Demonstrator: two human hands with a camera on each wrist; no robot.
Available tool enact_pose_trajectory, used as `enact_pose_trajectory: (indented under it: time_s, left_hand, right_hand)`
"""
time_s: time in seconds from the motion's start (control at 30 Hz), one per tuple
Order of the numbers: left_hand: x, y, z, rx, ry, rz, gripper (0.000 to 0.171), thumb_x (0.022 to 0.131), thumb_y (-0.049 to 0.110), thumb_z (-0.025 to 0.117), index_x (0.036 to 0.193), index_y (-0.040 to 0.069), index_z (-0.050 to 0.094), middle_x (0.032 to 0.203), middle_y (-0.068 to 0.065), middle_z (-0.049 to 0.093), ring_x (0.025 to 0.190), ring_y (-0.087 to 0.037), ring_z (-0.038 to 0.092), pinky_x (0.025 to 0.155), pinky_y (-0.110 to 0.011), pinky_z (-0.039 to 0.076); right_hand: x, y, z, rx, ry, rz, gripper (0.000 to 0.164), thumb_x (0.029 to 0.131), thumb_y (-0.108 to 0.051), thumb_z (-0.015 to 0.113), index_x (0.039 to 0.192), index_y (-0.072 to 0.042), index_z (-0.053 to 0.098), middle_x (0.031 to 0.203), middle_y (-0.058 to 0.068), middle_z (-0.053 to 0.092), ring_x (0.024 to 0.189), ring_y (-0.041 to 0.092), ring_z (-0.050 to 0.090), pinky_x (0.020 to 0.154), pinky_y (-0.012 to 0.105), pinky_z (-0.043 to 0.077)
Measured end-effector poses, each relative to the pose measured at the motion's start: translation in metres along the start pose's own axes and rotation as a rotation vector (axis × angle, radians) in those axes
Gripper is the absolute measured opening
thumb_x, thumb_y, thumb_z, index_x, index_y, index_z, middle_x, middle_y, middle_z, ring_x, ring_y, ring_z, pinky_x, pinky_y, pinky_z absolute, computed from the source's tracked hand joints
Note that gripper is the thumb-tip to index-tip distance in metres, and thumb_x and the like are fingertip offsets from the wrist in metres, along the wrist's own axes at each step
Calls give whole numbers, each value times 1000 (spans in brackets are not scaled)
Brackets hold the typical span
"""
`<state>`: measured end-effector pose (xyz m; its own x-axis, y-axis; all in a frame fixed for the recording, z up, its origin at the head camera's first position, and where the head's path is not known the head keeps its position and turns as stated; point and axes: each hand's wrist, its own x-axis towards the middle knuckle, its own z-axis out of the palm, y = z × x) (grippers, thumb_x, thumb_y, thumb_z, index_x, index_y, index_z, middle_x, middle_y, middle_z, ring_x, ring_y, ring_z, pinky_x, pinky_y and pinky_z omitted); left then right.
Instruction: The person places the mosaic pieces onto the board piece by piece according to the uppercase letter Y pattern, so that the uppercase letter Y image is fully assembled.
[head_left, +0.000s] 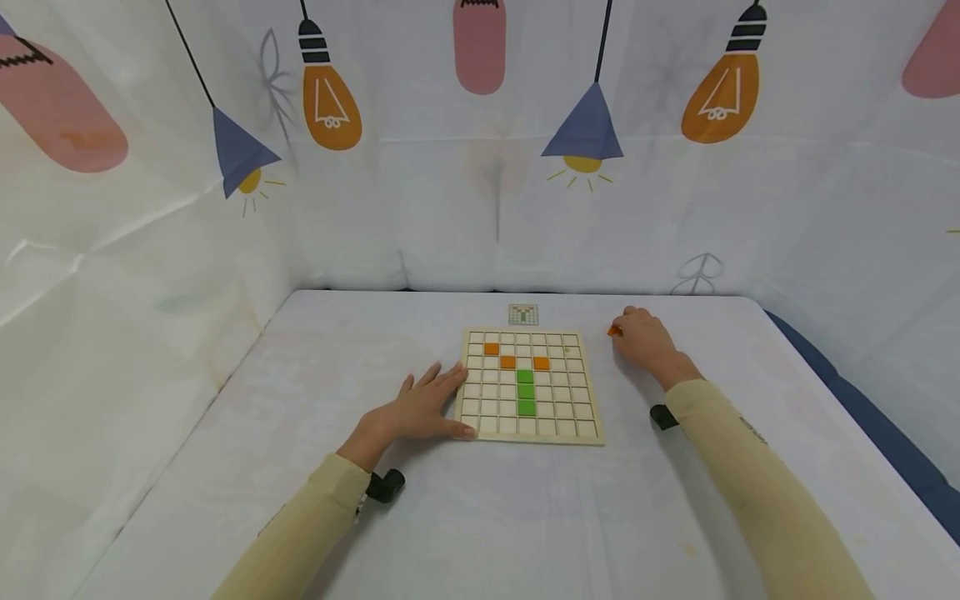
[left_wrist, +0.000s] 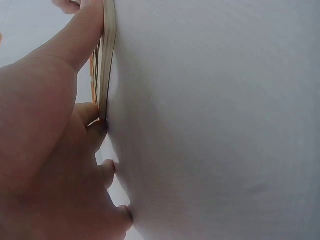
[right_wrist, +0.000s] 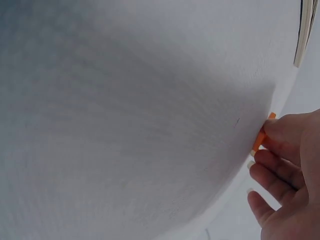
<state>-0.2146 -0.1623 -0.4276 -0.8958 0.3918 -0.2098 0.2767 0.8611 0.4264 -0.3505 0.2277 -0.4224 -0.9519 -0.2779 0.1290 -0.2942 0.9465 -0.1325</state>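
Observation:
A pale wooden grid board [head_left: 553,425] lies flat on the table. Three orange square tiles [head_left: 507,362] sit in its upper cells, and three green tiles [head_left: 526,392] form a column below them. My left hand [head_left: 423,408] rests at the board's left side, fingers spread, with the thumb at the near-left corner. The left wrist view shows this hand [left_wrist: 45,135] touching the board's edge [left_wrist: 107,55]. To the right of the board, my right hand [head_left: 645,342] pinches an orange tile [right_wrist: 260,137] between thumb and fingers, low over the tabletop.
A small card [head_left: 523,314] with a printed grid pattern lies just behind the board. The white-covered table [head_left: 360,333] ends at a white curtain [head_left: 420,208] printed with lamps and bulbs. Dark blue fabric [head_left: 847,392] shows beyond the right edge.

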Motion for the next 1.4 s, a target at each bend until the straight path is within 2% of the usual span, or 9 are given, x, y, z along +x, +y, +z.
enact_pose_trajectory:
  time_s: [0.43, 0.9, 1.1, 1.4]
  left_hand:
    - [0, 0, 0, 3, -6, -9, 104, 82, 65, 70, 161, 24, 15, 169, 7, 9, 157, -28, -1, 123, -64, -1]
    - [0, 0, 0, -2, 7, -1, 104, 82, 62, 71, 161, 22, 17, 169, 4, 10, 157, -31, 1, 121, -66, 1]
    - [0, 0, 1, 8, 1, -3, 104, 82, 64, 71, 161, 22, 17, 169, 5, 10, 157, -30, 1, 122, -66, 1]
    - [-2, 0, 0, 0, 1, -13, 104, 81, 65, 71, 161, 24, 17, 169, 6, 10, 157, -28, -1, 122, -64, 0]
  right_hand:
    - [2, 3, 3, 58, -16, 23, 28, 94, -8, 58, 113, 9, 69, 108, 23, 60, 97, 37, 56, 84, 50, 51]
    - [-1, -2, -4, -25, -30, -43, 20, 88, -7, 60, 99, 6, 72, 93, 17, 61, 82, 31, 56, 74, 45, 49]
    - [-3, -4, -4, -70, -3, -83, 17, 87, -7, 62, 95, 4, 72, 88, 15, 62, 79, 30, 56, 72, 44, 49]
    - [-3, -8, -4, -60, -5, -101, 15, 87, -9, 62, 94, 1, 72, 87, 13, 63, 76, 28, 56, 71, 42, 50]
